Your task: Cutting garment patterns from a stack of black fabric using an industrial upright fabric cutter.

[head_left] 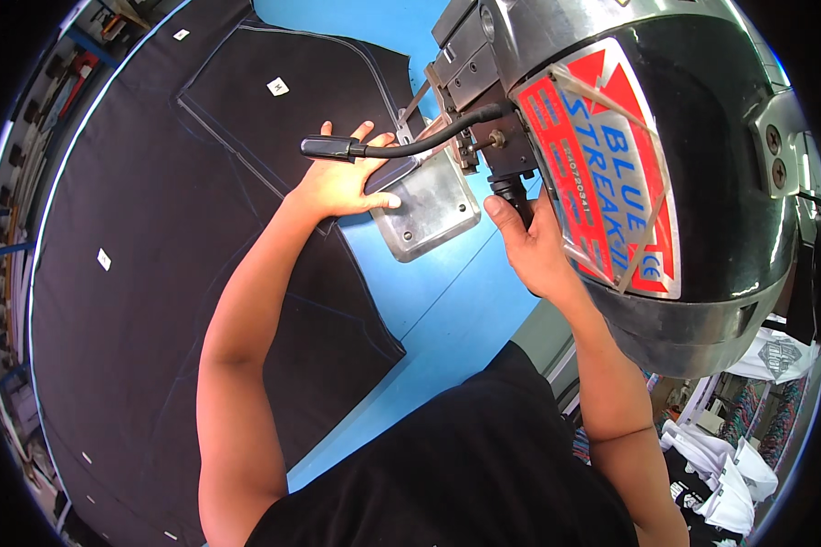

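A large cloth cutting machine (721,164) with a black and metal motor housing fills the upper right. Its black handle (509,189) is in the grip of my right hand (536,244); the thumb shows, while most of the fingers are hidden. The metal base plate (427,211) rests on the blue table (456,305), close to the edge of the black fabric (155,301). Fingers spread, my left hand (330,187) lies flat on that fabric, its thumb at the base plate. Over its fingers reaches a black gooseneck lamp (327,148).
Cut lines and faint blue outlines mark the fabric, with small white labels (276,87) on it. Shelving (18,246) with assorted items runs beyond the left table edge. White printed garments (725,483) lie at the lower right, below the table.
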Demonstrator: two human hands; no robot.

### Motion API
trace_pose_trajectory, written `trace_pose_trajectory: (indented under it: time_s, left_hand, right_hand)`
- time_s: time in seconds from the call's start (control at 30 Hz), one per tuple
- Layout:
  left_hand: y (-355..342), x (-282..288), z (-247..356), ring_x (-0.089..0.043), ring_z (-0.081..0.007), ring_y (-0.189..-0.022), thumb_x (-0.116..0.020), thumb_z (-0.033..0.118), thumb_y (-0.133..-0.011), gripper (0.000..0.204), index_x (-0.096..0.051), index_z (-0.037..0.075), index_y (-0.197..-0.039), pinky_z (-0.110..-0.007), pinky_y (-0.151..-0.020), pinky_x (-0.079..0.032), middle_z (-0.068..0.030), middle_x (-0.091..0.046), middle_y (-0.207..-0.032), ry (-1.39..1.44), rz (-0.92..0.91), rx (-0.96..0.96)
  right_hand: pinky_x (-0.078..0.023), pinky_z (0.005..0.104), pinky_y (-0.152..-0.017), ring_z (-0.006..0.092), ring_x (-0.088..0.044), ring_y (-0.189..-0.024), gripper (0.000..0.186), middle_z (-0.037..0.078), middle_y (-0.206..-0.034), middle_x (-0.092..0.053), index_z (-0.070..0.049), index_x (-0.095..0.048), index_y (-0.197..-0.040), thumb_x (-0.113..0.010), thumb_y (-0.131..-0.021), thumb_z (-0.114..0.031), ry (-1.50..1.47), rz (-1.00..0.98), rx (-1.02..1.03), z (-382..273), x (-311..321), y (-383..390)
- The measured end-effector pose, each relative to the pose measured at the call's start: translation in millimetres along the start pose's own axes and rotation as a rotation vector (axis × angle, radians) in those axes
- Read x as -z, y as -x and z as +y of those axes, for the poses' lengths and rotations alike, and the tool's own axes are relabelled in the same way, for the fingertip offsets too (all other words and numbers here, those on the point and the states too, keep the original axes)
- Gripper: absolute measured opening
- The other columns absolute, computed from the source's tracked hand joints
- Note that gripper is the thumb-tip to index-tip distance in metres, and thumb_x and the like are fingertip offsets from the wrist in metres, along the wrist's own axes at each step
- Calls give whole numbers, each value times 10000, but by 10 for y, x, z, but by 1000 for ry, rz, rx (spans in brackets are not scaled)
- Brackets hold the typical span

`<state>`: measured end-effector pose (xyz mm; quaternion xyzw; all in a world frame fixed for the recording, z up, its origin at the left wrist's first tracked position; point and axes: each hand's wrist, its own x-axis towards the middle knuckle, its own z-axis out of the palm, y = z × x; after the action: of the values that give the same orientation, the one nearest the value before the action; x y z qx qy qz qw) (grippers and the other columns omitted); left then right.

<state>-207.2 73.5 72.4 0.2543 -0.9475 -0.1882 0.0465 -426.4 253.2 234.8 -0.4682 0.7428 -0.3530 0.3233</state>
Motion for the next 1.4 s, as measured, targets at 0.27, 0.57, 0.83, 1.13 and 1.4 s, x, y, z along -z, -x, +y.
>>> trace_pose_trajectory:
  time_s: [0.27, 0.57, 0.83, 1.13, 1.4]
  left_hand:
    - [-39, 70, -49, -253, -316, -1583, -524, 876, -830, 1048, -403, 183, -1607, -731, -1225, -42, -85, -398, -1656, 52, -30, 0]
    - [-97, 60, -132, -233, -338, -1585, -491, 877, -849, 1063, -353, 167, -1628, -706, -1242, -31, -126, -365, -1664, -23, -46, 4]
    - [-88, 103, -115, -230, -298, -1592, -539, 857, -838, 1037, -419, 159, -1595, -724, -1231, -38, -68, -409, -1649, 3, -29, 5]
    - [-97, 43, -148, -238, -299, -1590, -542, 842, -851, 1024, -426, 143, -1591, -738, -1217, -60, -52, -386, -1668, -4, 1, -6]
    - [-96, 25, -164, -241, -317, -1588, -580, 806, -858, 1004, -444, 118, -1577, -748, -1209, -65, -95, -393, -1656, 14, 23, -29]
  right_hand:
    - [-435, 258, -743, 74, -475, -820, 606, 51, -1000, -564, 19, -337, -1463, -674, -1050, -269, -83, -47, 78, 199, 15, -98]
    - [-428, 252, -741, 72, -459, -826, 566, 36, -1021, -552, 20, -374, -1438, -674, -1050, -263, -106, -30, 72, 145, -45, -125]
    - [-442, 256, -789, 76, -472, -865, 586, 44, -1079, -550, 13, -372, -1444, -677, -1049, -295, -95, -74, -16, 189, 12, -175]
    - [-449, 283, -850, 94, -487, -930, 606, 75, -1138, -541, 15, -384, -1448, -668, -1051, -344, -57, -56, 116, -28, -5, -253]
    - [-332, 258, -495, 50, -380, -576, 603, -3, -788, -501, 15, -388, -1418, -656, -1052, -381, -29, -112, -75, -1, 21, -323]
